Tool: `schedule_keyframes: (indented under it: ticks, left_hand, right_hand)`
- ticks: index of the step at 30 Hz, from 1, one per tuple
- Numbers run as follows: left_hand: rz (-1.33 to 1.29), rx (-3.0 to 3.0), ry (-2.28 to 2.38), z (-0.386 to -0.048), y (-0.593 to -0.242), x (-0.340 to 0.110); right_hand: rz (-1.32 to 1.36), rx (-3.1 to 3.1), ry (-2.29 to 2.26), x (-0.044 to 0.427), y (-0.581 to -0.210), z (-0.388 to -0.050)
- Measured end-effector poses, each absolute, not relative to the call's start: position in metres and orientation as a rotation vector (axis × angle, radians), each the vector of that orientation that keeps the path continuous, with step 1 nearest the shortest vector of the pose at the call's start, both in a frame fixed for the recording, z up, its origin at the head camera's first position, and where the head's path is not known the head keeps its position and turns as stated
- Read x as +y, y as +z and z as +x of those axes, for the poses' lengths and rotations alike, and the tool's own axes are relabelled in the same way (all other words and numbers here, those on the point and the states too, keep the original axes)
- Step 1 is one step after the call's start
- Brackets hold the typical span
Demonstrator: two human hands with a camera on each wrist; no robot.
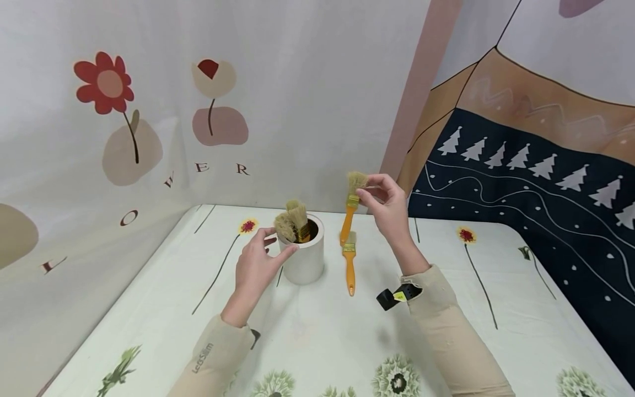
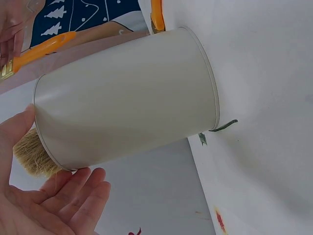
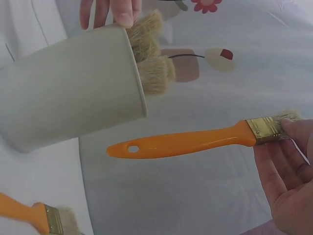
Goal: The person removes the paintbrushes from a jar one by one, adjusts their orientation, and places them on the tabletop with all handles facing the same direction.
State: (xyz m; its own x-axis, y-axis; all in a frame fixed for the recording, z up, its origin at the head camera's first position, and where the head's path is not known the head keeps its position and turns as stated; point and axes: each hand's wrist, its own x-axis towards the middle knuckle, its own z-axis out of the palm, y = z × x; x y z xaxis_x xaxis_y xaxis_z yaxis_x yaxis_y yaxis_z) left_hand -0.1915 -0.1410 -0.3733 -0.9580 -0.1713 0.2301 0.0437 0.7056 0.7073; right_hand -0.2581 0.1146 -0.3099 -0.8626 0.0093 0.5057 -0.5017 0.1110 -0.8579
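Observation:
A white cylindrical container (image 1: 303, 264) (image 2: 127, 98) (image 3: 73, 88) stands upright on the table, with several bristle-up brushes (image 1: 296, 218) (image 3: 154, 73) inside. My left hand (image 1: 255, 270) (image 2: 54, 200) holds its rim, thumb on one side and fingers on the other. To the right, my right hand (image 1: 389, 212) (image 3: 293, 181) pinches another brush (image 1: 349, 218) (image 3: 186, 143) near its bristles; the orange handle hangs down beside the container. Another orange-handled brush (image 1: 350, 270) (image 3: 29, 215) lies on the table right of the container.
The table (image 1: 317, 336) has a white cloth printed with flowers. Behind it hangs a pale fabric (image 1: 307, 110) with flower prints and letters, and a dark printed fabric (image 1: 521, 193) with white trees is on the right.

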Motion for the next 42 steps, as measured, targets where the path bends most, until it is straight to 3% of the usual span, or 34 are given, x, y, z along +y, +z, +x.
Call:
schedule_keyframes:
  ticks: [42]
  left_hand:
    - [0.096, -2.639, -1.096, -0.19, -0.372, -0.141]
  right_hand:
    - [0.137, -2.351, 1.783, 0.146, -0.377, -0.293]
